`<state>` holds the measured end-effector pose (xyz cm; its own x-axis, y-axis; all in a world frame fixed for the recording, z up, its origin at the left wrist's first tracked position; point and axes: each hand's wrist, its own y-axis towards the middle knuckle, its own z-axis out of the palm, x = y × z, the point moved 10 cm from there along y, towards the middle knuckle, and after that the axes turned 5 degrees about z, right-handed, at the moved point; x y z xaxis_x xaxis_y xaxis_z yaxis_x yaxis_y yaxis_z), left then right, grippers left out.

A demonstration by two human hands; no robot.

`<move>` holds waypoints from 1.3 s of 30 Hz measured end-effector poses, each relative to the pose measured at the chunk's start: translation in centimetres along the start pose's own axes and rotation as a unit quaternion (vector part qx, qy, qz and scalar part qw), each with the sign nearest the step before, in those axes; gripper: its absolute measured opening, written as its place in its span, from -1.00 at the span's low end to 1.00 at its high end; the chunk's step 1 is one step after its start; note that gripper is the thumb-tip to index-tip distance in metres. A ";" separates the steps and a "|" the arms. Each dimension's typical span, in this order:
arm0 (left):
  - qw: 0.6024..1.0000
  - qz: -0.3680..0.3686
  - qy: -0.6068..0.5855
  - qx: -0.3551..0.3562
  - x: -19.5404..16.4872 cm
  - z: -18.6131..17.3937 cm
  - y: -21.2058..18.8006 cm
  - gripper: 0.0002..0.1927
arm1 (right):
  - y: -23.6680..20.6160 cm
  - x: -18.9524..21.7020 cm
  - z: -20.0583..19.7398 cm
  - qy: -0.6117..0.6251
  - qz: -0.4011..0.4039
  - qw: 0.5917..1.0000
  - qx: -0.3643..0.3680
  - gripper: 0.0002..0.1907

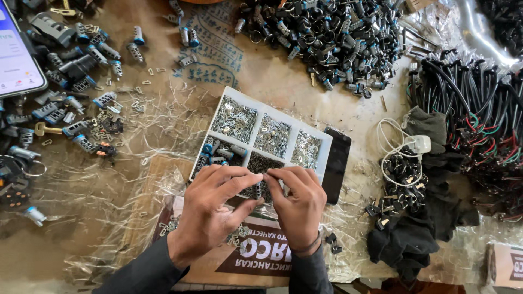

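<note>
**Fingertips meet over the parts tray**

At the left edge of the frame lies a phone (16,54), with loose lock cylinders (81,65) strewn beside it. Lower centre, the left hand (210,209) and right hand (297,204) press together at the fingertips, pinching a small metal part (263,177) just over the white divided tray (327,144) of tiny pins. Steady work here likely means keeping the pinch low over the tray, so a slip lands inside. A bundle of wired parts (479,114) fills the right
</note>
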<state>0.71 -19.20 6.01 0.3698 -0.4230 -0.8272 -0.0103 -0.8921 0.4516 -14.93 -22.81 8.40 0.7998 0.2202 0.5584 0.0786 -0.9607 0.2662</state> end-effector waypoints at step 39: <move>0.994 0.092 0.001 0.057 -1.1 1.6 -0.9 -0.51 | -1.3 -1.3 0.6 0.100 0.092 0.980 0.143 -0.88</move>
<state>-1.14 -18.16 5.94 0.3542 -0.5800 -0.7336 -0.1832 -0.8123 0.5537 -15.68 -21.99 6.88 0.6854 0.0395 0.7271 0.1297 -0.9892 -0.0685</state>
